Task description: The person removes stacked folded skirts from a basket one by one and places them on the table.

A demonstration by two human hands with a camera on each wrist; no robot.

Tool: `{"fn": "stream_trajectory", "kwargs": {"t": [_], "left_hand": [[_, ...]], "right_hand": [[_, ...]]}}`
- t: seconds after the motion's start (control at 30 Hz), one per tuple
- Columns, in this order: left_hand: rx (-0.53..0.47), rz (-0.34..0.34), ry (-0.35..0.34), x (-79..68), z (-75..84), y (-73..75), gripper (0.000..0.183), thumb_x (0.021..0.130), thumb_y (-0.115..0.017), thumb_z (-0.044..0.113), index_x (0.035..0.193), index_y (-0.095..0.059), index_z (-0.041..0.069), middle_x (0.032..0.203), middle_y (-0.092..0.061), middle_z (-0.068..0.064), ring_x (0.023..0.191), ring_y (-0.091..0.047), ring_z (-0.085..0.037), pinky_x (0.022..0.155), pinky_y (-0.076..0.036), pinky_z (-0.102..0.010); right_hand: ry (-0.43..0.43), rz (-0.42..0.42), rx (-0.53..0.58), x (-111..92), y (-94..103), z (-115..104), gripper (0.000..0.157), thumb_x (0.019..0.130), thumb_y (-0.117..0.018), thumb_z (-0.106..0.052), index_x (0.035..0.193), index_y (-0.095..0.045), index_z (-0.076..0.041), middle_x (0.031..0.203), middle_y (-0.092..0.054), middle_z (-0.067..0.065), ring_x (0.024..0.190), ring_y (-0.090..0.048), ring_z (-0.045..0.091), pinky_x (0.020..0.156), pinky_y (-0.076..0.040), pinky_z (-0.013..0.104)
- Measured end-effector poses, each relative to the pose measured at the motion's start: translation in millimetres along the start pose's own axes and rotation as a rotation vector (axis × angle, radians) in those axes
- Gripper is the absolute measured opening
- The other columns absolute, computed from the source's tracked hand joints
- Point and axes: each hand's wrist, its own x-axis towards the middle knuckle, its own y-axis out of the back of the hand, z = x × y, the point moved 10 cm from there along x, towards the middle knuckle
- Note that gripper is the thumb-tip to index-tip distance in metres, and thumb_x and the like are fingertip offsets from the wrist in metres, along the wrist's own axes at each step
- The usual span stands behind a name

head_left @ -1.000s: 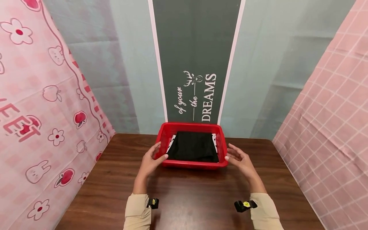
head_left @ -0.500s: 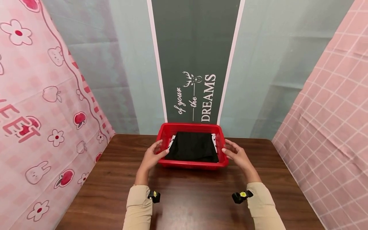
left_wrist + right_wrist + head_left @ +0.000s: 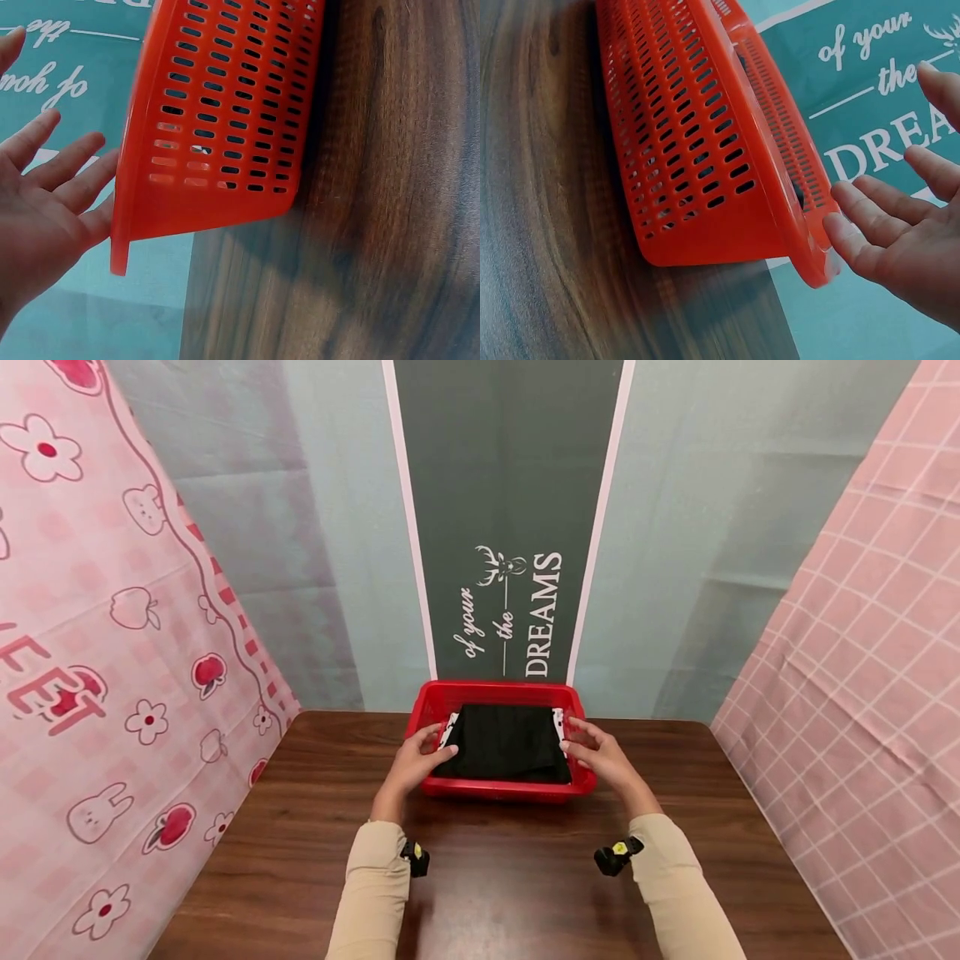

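Observation:
A red plastic basket [image 3: 495, 789] with slotted walls stands on the table against the back curtain. Folded black cloth [image 3: 510, 743] lies inside it, and white cloth with black spots [image 3: 559, 723] peeks out at both sides. My left hand [image 3: 420, 760] hovers over the basket's left side, thumb and fingers spread apart. On the opposite side, my right hand [image 3: 600, 756] reaches over the rim in the same way. In the left wrist view, the left fingers [image 3: 86, 180] are loosely spread right at the rim. The right fingers [image 3: 877, 217] also show relaxed beside the rim in the right wrist view.
The brown wooden table [image 3: 510, 877] extends toward me from the basket. A grey-green curtain [image 3: 517, 468] with lettering hangs behind. Pink printed cloth [image 3: 135, 693] walls the left side and pink checked cloth [image 3: 847, 677] the right.
Both hands have moved inward and slightly forward, from outside the basket's ends to over its sides. The basket and the cloth in it have stayed in place.

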Motion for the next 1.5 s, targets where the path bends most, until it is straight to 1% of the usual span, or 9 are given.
{"fn": "stream_trajectory", "kwargs": {"t": [0.23, 0.33, 0.53, 0.63, 0.83, 1.03, 1.27, 1.33, 1.5], "left_hand": [[0.061, -0.085, 0.042, 14.9, 1.8, -10.8, 0.067, 0.083, -0.069, 0.033, 0.138, -0.043, 0.004, 0.132, -0.048, -0.015, 0.122, -0.043, -0.032, 0.096, -0.038, -0.045], [0.060, -0.112, 0.052, 21.2, 1.0, -14.5, 0.070, 0.084, -0.068, 0.034, 0.138, -0.040, 0.000, 0.134, -0.046, -0.019, 0.124, -0.040, -0.035, 0.097, -0.037, -0.045], [0.060, -0.120, 0.101, 30.1, -7.0, -18.3, 0.069, 0.084, -0.067, 0.035, 0.137, -0.041, -0.001, 0.132, -0.047, -0.021, 0.121, -0.043, -0.034, 0.095, -0.039, -0.045], [0.070, -0.123, 0.123, 32.6, -9.2, -19.6, 0.069, 0.084, -0.066, 0.036, 0.137, -0.041, 0.000, 0.132, -0.046, -0.021, 0.119, -0.044, -0.033, 0.094, -0.040, -0.045], [0.085, -0.144, 0.157, 35.3, -17.6, -23.0, 0.069, 0.086, -0.064, 0.035, 0.138, -0.039, -0.003, 0.138, -0.041, -0.020, 0.122, -0.041, -0.035, 0.097, -0.037, -0.046], [0.088, -0.162, 0.182, 38.4, -25.7, -28.3, 0.070, 0.086, -0.064, 0.035, 0.137, -0.039, -0.006, 0.138, -0.040, -0.021, 0.122, -0.039, -0.034, 0.098, -0.035, -0.047], [0.026, -0.170, 0.304, 40.1, -39.6, -32.2, 0.074, 0.084, -0.065, 0.036, 0.139, -0.036, -0.005, 0.139, -0.038, -0.020, 0.123, -0.038, -0.034, 0.099, -0.033, -0.047], [0.014, -0.170, 0.319, 41.5, -41.3, -33.1, 0.075, 0.084, -0.066, 0.036, 0.139, -0.036, -0.005, 0.138, -0.039, -0.020, 0.122, -0.038, -0.035, 0.099, -0.033, -0.048], [0.023, -0.205, 0.373, 40.7, -45.3, -40.0, 0.079, 0.082, -0.066, 0.042, 0.140, -0.035, 0.000, 0.139, -0.038, -0.018, 0.121, -0.038, -0.035, 0.096, -0.035, -0.051]], "right_hand": [[-0.085, -0.052, -0.064, 12, -7.2, 0, 0.077, 0.085, -0.067, -0.034, 0.147, -0.027, -0.013, 0.134, -0.040, 0.025, 0.114, -0.046, 0.038, 0.091, -0.040, 0.053], [-0.109, -0.065, -0.070, 13, -9.4, -6, 0.076, 0.087, -0.066, -0.030, 0.147, -0.025, -0.011, 0.132, -0.039, 0.026, 0.113, -0.045, 0.039, 0.092, -0.040, 0.054], [-0.179, -0.051, -0.038, 25, -8.8, 12, 0.073, 0.087, -0.065, -0.032, 0.146, -0.029, -0.010, 0.134, -0.039, 0.022, 0.116, -0.045, 0.040, 0.092, -0.040, 0.052], [-0.207, -0.053, -0.031, 31, -8.9, 13, 0.069, 0.088, -0.064, -0.030, 0.144, -0.032, -0.007, 0.135, -0.039, 0.023, 0.115, -0.045, 0.041, 0.091, -0.040, 0.052], [-0.211, -0.083, -0.104, 41, -13.9, 12, 0.060, 0.090, -0.060, -0.026, 0.139, -0.037, 0.000, 0.130, -0.044, 0.025, 0.111, -0.046, 0.042, 0.088, -0.044, 0.052], [-0.192, -0.097, -0.195, 47, -24.2, 11, 0.056, 0.091, -0.058, -0.023, 0.135, -0.040, 0.006, 0.132, -0.043, 0.027, 0.114, -0.044, 0.039, 0.088, -0.043, 0.052], [-0.262, -0.069, -0.196, 47, -35.1, 24, 0.051, 0.090, -0.059, -0.018, 0.132, -0.043, 0.008, 0.128, -0.046, 0.026, 0.115, -0.043, 0.038, 0.093, -0.039, 0.051], [-0.263, -0.048, -0.192, 47, -36.0, 25, 0.051, 0.090, -0.059, -0.018, 0.130, -0.044, 0.009, 0.128, -0.046, 0.026, 0.114, -0.043, 0.038, 0.093, -0.039, 0.050], [-0.332, -0.021, -0.169, 46, -35.7, 31, 0.052, 0.090, -0.058, -0.021, 0.132, -0.044, 0.005, 0.132, -0.044, 0.023, 0.115, -0.042, 0.036, 0.090, -0.041, 0.051]]}}
